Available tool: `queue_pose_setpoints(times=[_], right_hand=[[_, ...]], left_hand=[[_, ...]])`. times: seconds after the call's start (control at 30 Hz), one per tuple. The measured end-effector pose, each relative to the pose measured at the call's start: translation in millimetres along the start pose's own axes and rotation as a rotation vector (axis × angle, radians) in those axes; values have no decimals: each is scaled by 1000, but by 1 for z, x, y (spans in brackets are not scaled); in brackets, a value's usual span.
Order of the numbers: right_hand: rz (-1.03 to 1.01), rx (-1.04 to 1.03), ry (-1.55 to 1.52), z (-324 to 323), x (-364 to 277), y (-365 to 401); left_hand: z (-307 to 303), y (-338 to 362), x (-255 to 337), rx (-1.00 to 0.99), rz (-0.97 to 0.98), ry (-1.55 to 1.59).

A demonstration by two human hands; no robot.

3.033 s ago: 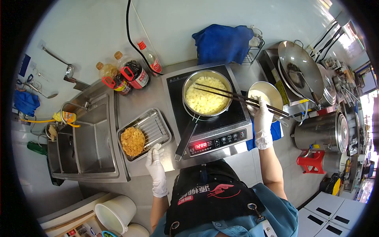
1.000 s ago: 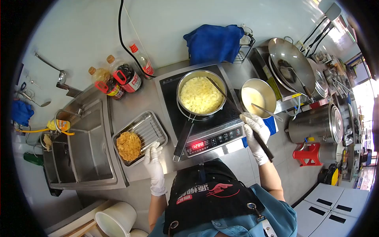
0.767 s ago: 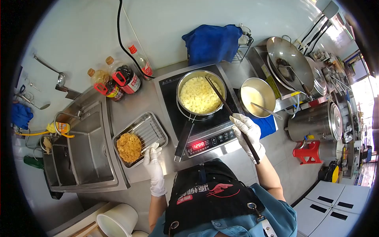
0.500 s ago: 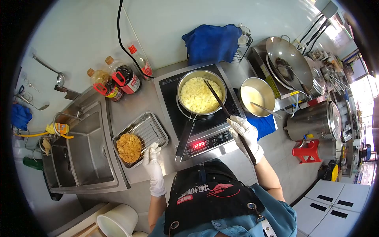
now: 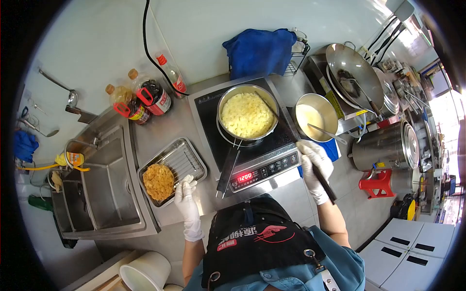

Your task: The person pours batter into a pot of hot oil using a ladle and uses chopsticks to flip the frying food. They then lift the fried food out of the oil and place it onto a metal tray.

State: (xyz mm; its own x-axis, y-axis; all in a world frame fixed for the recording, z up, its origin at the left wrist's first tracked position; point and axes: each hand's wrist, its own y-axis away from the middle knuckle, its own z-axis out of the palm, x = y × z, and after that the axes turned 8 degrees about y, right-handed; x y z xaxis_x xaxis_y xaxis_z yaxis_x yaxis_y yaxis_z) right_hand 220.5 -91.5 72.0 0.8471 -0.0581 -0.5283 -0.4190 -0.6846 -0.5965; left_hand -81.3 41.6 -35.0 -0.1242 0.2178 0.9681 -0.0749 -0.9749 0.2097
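My right hand [image 5: 315, 165], in a white glove, grips long dark chopsticks [image 5: 286, 127]. Their far ends reach into a steel pot of yellow, crumbly food [image 5: 246, 115], near its right side. The pot stands on a black induction cooker [image 5: 213, 127] with a lit red display, its dark handle [image 5: 228, 169] pointing towards me. My gloved left hand [image 5: 186, 196] rests at the right front corner of a metal tray [image 5: 187, 157]; whether its fingers grip the rim is unclear. A browned, round fried piece [image 5: 158, 182] lies on the tray's rack.
Right of the cooker is a steel bowl [image 5: 316, 118] with pale liquid and a spoon. A wok [image 5: 357, 72] stands behind it. Sauce bottles [image 5: 154, 97] stand at the back left, beside a sink [image 5: 111, 179]. A red stool [image 5: 377, 184] is on the floor.
My right hand has moved right with the chopsticks, whose tips have shifted towards the pot's right side. My left hand has barely moved.
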Motion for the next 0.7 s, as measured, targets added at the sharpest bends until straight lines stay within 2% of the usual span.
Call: queue_pose_setpoints(times=[0.03,0.1,0.17,0.3,0.43,0.7], right_hand=[[64,18,-23,-9,-8,-4],[59,76,-32,-14,-8,-4],[79,49,-6,-19,-11,-2],[15,-17,104,-17,-14,7],[-136,-67,256,-8,-19,6],[-160,-152,287,8,-21,8]], left_hand=[[-1,0,0,7,1,10],[-2,-1,-2,10,4,8],[-3,-2,-4,12,6,7],[-3,-3,-4,2,-4,8],[1,-3,0,-12,-15,3],[-4,-4,-4,-15,10,11]])
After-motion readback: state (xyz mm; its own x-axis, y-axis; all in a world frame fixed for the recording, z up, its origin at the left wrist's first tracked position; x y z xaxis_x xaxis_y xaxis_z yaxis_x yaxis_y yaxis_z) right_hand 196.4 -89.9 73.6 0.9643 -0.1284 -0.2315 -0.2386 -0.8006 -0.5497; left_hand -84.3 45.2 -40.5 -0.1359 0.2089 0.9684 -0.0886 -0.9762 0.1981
